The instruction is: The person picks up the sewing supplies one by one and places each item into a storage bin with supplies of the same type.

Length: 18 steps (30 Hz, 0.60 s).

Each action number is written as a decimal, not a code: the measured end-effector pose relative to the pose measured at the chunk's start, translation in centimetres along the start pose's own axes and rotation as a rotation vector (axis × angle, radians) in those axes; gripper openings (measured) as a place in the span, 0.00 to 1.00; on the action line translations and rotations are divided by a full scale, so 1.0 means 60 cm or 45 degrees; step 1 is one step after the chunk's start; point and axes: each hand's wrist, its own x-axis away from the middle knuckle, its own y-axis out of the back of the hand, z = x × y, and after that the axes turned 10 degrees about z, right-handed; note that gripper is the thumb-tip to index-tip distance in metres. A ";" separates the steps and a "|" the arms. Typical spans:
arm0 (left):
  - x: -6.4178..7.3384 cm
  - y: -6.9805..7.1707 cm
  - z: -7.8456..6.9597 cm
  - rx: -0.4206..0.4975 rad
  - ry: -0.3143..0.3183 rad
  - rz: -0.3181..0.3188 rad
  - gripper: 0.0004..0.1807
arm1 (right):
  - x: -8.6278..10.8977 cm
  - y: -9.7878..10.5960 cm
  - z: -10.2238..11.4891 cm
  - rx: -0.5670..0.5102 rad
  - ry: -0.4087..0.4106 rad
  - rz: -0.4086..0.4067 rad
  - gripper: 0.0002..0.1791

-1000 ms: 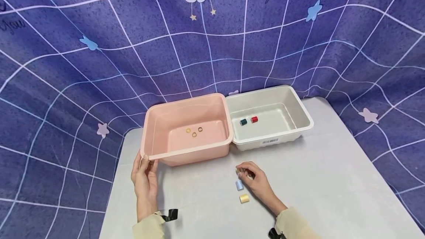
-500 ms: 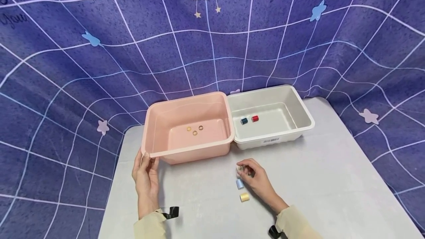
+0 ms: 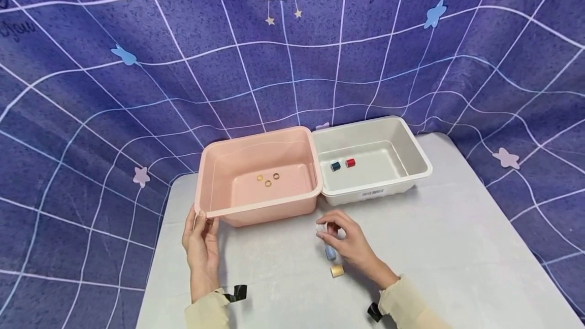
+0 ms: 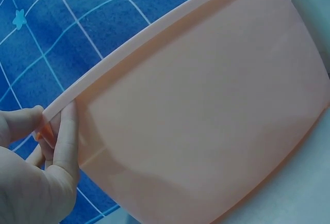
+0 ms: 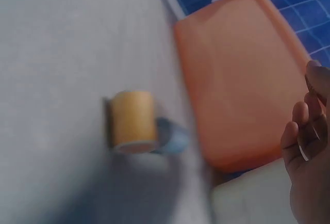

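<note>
At the near left corner of the pink plastic bin (image 3: 262, 209), my left hand (image 3: 201, 245) grips the rim; the left wrist view shows the thumb on the lip and fingers (image 4: 66, 139) beneath it. My right hand (image 3: 349, 237) pinches a small thread spool (image 3: 320, 227) between thumb and fingertips, its round white end showing and its thread colour hidden. Below that hand on the table lie a light blue thread spool (image 3: 330, 253) and a yellow thread spool (image 3: 336, 271). In the right wrist view the yellow spool looks blurred.
Several-ring-sized items are small here: three rings (image 3: 268, 184) lie inside the pink bin. Against its right side stands a light grey bin (image 3: 375, 189) holding a dark teal spool (image 3: 335, 166) and a red spool (image 3: 350, 163). A blue-purple curtain (image 3: 292, 65) hangs behind the white table (image 3: 457, 248).
My right hand has lifted the small spool off the table and shifted slightly left and away from me. My left hand stays on the pink bin's corner.
</note>
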 end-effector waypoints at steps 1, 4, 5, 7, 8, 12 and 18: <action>0.000 -0.001 0.000 -0.020 -0.002 0.001 0.29 | -0.005 0.002 0.006 -0.007 0.018 0.008 0.17; 0.001 -0.003 0.001 -0.057 -0.002 0.009 0.30 | -0.020 0.009 0.021 -0.017 0.069 0.027 0.17; 0.002 -0.003 0.001 -0.054 0.000 0.008 0.30 | -0.025 0.011 0.026 -0.017 0.080 0.030 0.17; 0.003 -0.003 0.000 -0.047 0.005 0.007 0.30 | -0.035 0.014 0.034 -0.010 0.102 0.034 0.17; 0.004 -0.003 0.000 -0.043 0.007 0.007 0.31 | -0.039 0.015 0.038 -0.004 0.106 0.033 0.18; 0.007 -0.002 0.000 -0.043 0.014 -0.004 0.30 | -0.057 0.022 0.052 0.010 0.133 0.030 0.19; 0.007 -0.003 -0.001 0.005 0.005 0.013 0.30 | -0.087 0.034 0.076 -0.002 0.153 0.027 0.19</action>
